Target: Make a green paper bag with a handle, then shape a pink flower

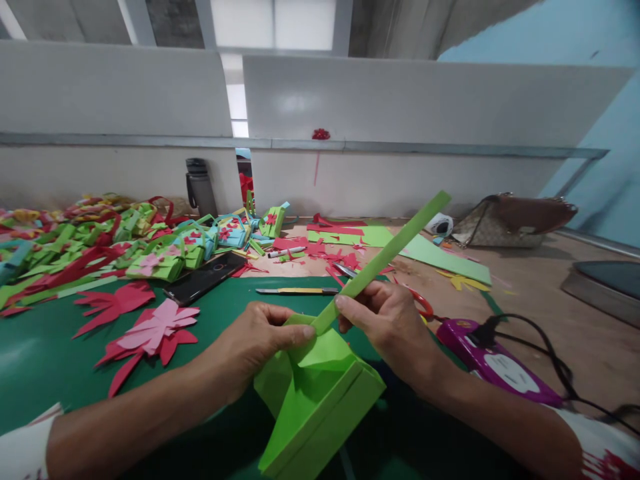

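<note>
A folded green paper bag hangs tilted over the green mat, its opening facing up and left. My left hand pinches the bag's upper edge together with the lower end of a long green paper strip. Slightly higher, my right hand holds that strip between thumb and fingers, and the strip slants up to the right. Behind the hands lies a craft knife with a yellow part. Scissors with an orange-red handle are partly hidden behind my right hand.
Pink and red paper flowers and a black phone lie left. Beyond them are heaped paper bags and a dark bottle. Rightward are a purple power strip with black cables, a handbag and an iron.
</note>
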### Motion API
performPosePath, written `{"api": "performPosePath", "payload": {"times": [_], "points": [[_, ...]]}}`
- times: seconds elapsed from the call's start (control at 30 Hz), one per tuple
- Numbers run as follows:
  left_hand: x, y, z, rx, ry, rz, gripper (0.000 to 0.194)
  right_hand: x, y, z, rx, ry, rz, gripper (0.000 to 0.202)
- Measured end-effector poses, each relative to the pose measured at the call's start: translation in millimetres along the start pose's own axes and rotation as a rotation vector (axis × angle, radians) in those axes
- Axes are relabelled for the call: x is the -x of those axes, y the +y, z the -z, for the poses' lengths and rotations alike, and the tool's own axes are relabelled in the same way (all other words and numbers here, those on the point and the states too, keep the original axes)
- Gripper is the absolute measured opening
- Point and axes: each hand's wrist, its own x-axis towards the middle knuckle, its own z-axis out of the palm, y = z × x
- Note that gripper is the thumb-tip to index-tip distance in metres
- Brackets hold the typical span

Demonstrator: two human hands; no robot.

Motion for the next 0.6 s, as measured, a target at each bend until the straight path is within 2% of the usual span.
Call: {"api": "performPosePath", "payload": {"times": [0.6], "points": [[-0.3, 2.4, -1.5, -0.004, 0.007, 0.025, 0.017, -1.0, 0.8, 1.1, 0.021, -0.023, -0.015, 0.017]]}}
